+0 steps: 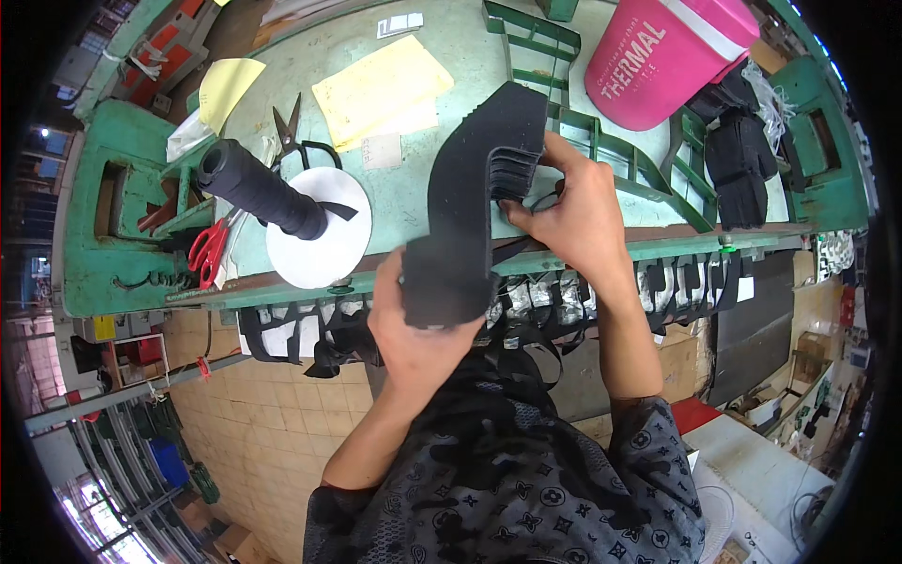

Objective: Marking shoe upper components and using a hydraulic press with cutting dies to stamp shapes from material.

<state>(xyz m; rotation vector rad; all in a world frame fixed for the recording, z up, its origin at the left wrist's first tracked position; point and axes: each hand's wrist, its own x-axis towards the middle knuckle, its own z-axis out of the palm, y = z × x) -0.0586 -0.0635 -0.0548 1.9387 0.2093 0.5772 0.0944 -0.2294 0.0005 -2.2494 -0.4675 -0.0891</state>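
A thick stack of black curved cut pieces point(462, 179), layered like foam or fabric, is held up between my two hands over the front edge of the bench. My left hand point(413, 343) is closed round its lower end. Up at the right side, my right hand point(575, 211) grips the upper end, thumb beneath and fingers behind the layered edge. Left of the stack, a roll of black strap point(268, 193) lies tilted on a white disc point(310, 263). Black-handled scissors point(299, 141) rest just behind that disc.
Red-handled scissors point(209, 252) lie at the bench's left end. Yellow paper sheets point(376, 89) are at the back, and green metal frames point(611, 155) stand behind my right hand. A pink tub point(658, 61) and black bundles point(738, 169) occupy the right. Several black straps point(658, 287) hang below the bench edge.
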